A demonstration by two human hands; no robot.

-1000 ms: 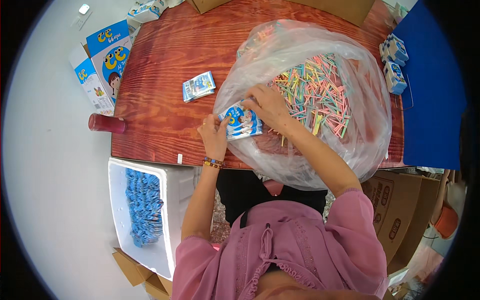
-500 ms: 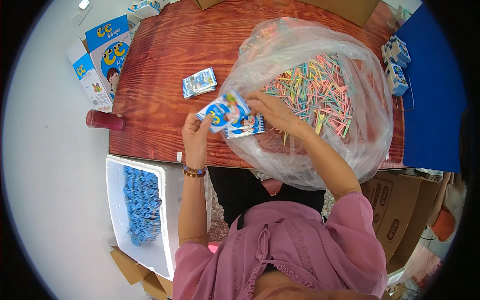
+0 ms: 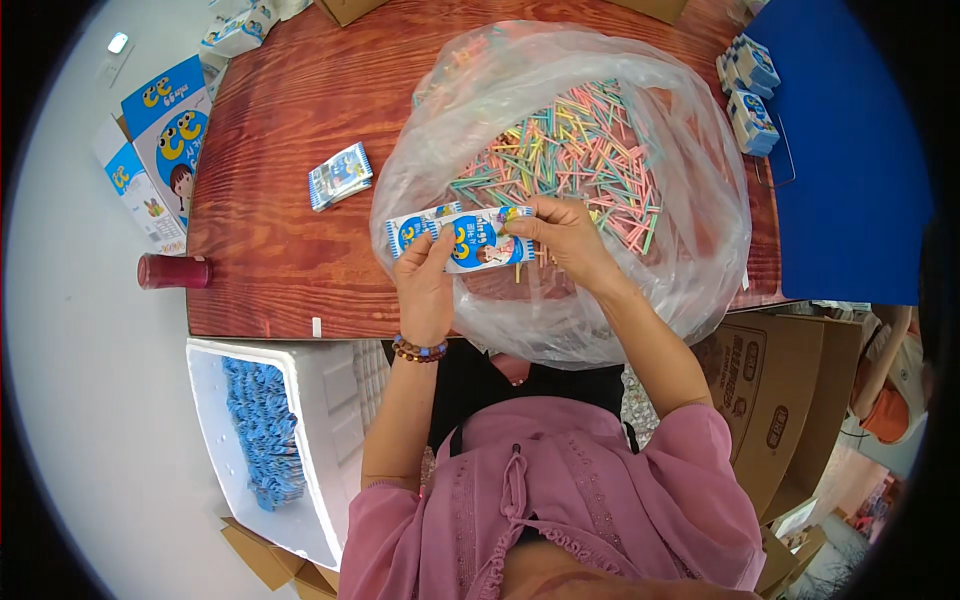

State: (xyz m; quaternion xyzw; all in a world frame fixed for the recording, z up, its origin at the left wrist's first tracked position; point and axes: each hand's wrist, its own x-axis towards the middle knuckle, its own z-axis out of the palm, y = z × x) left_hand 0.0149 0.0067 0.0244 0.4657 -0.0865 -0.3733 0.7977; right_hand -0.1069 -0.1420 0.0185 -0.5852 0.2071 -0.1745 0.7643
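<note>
Your left hand [image 3: 425, 285] and right hand [image 3: 565, 235] both pinch a small blue-and-white packet [image 3: 485, 242], held flat over the near edge of the clear bag [image 3: 700, 200] of pastel sticks [image 3: 570, 150]. Left thumb and fingers are closed on its left end, right fingertips closed on its top right corner. A second packet [image 3: 415, 228] sits just behind your left hand. A stack of packets [image 3: 340, 176] lies on the wooden table [image 3: 270, 230], well left of the bag

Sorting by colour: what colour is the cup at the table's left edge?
Dark red; the cup shows best in the head view.
</note>
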